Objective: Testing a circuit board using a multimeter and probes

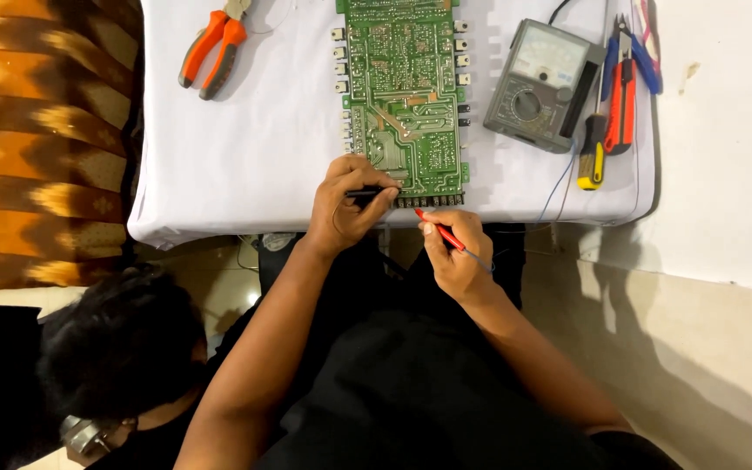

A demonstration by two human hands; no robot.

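With the left hand (345, 204) pinching the black probe (369, 192) and the right hand (456, 252) pinching the red probe (439, 229) at the green circuit board (404, 96) edge, a slipped tip could likely bridge neighbouring solder joints.

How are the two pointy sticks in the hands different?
The thin black probe is in the left hand; the thin red probe is in the right hand. The black one lies level with its tip at the green circuit board; the red one slants, its tip just below the board's edge. Both are pinched like pens.
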